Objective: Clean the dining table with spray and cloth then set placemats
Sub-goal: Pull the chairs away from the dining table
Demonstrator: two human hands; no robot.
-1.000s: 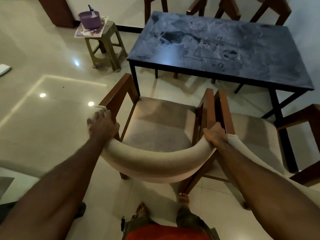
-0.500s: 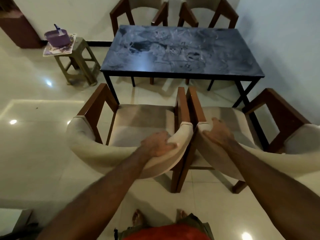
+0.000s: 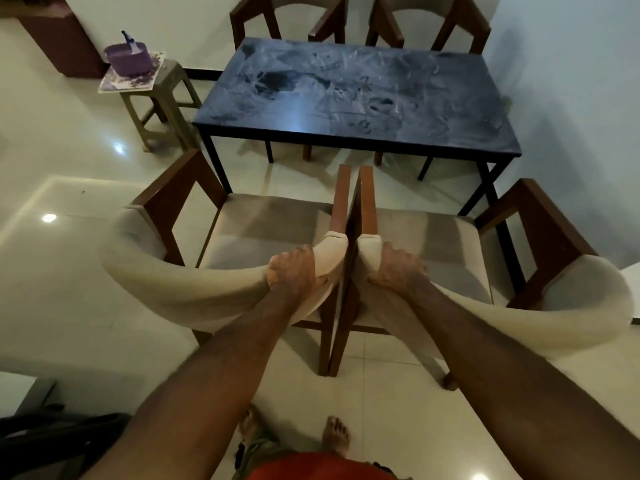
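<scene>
Nearest to the person, the left hand [image 3: 297, 271] is curled over the padded backrest of the left chair [image 3: 194, 289], and the right hand [image 3: 394, 268] grips the backrest of the right chair [image 3: 519, 306] in the same way, each close to the inner end, where the two chairs stand just beside each other. Their inner wooden armrests almost touch, so one risk I judge is that a push or pull with unequal force makes the frames knock or pinches a finger in the narrow gap. The chair legs may also scrape on the floor [image 3: 69, 271], which is glossy tile and looks slippery for the bare feet [image 3: 336, 438] below. Both backrests are curved, covered with a pale soft fabric, and the frames are of reddish brown wood with flat cushioned seats. Beyond them is the dining table [image 3: 346, 98], apart from both hands, a dark rectangular top on thin black metal legs; its surface shows many grey smears and streaks, so the cleaning seems not finished. At the left a plastic stool [image 3: 166, 95] carries a purple tub [image 3: 128, 58] on what seem patterned placemats [image 3: 110, 85]; a spray or cloth I cannot identify surely.
</scene>
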